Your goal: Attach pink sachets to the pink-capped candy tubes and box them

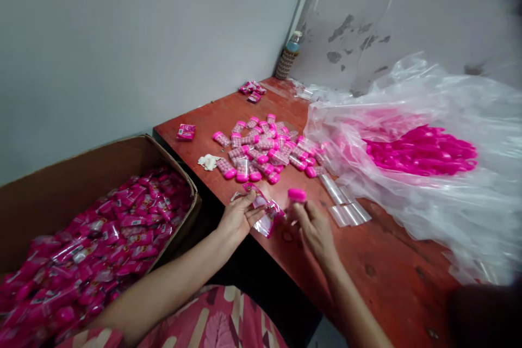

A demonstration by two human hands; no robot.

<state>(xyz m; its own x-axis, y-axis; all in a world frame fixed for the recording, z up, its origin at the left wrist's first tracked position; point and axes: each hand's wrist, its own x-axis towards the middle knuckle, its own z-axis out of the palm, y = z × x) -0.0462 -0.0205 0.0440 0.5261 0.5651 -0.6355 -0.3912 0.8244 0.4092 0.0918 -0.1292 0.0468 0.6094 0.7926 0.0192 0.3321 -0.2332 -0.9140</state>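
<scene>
My left hand pinches a pink printed clear plastic sleeve near the table's front edge. To its right, my right hand grips a small clear container with a pink cap, cap uppermost; its lower part is blurred and partly behind my fingers. The two items are close together, and I cannot tell whether they touch. Just beyond my hands lies a heap of similar pink-capped containers filled with small pale pieces. Flat clear sleeves lie right of my right hand.
On the left, a cardboard box holds many pink wrapped packs. A large clear bag of pink plastic parts covers the table's right side. White crumpled material, a pink pack and a bottle stand or lie farther back.
</scene>
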